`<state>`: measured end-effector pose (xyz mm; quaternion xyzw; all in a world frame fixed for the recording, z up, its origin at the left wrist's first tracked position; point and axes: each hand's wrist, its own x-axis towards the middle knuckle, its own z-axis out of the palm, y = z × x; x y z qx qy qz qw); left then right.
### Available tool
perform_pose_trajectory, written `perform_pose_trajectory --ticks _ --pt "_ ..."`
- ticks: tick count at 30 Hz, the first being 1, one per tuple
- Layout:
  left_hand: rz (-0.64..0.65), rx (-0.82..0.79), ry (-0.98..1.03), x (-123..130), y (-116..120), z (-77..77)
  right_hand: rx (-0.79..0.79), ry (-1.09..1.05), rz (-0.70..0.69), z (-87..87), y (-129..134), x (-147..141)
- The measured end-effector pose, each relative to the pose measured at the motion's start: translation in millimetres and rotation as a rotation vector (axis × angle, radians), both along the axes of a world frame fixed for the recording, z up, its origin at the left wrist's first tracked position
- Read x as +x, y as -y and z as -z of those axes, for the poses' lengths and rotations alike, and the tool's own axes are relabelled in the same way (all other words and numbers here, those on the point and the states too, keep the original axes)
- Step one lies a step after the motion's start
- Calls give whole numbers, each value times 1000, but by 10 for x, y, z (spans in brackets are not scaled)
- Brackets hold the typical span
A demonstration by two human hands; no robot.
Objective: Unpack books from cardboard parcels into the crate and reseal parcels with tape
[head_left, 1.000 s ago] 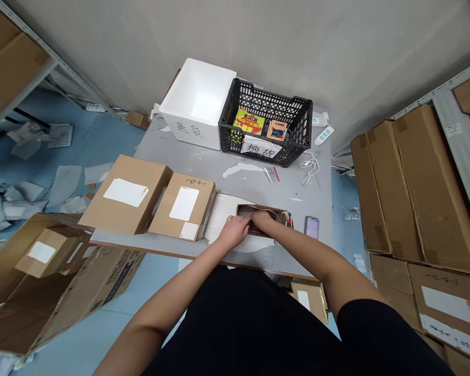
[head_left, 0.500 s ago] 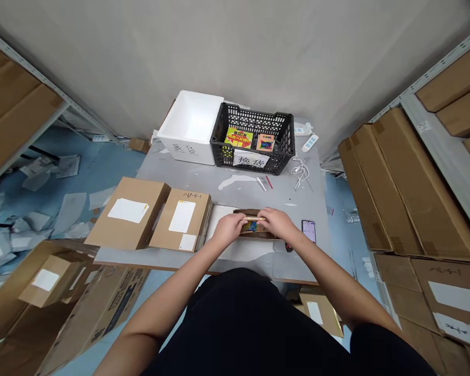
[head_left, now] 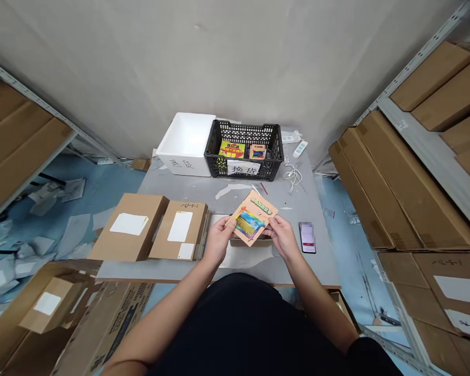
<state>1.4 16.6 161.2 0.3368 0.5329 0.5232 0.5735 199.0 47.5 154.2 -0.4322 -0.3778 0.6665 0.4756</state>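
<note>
Between both hands is a thin tan book (head_left: 251, 218) with green lettering and a colourful landscape picture on its cover. It is tilted so one corner points up. My left hand (head_left: 219, 237) pinches its left corner, thumb on the cover. On the opposite corner, my right hand (head_left: 282, 235) is closed in the same way. Under the book stands an open cardboard box (head_left: 238, 242), mostly hidden by the book and hands. To the right of my right hand a phone (head_left: 307, 238) lies on the table.
A white foam box (head_left: 182, 164) and a black crate (head_left: 241, 169) with colourful packages stand at the back of the grey table (head_left: 149, 184). Two labelled cartons (head_left: 131, 224) lie left. A white cable (head_left: 293, 177) is at the right. Shelves of cartons (head_left: 391, 188) flank the table.
The book has come up out of the open box and turned so its cover faces me. Both hands rose with it. The camera view has shifted slightly.
</note>
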Motion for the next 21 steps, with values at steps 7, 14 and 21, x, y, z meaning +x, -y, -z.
perform_pose_trajectory --ticks 7,14,21 --pt "108 101 -252 45 61 45 31 0 28 -103 72 56" --pt "59 144 -160 213 155 177 -104 -128 29 26 303 -228" --pt "135 167 -315 370 283 330 -302 -396 -60 133 491 -423"
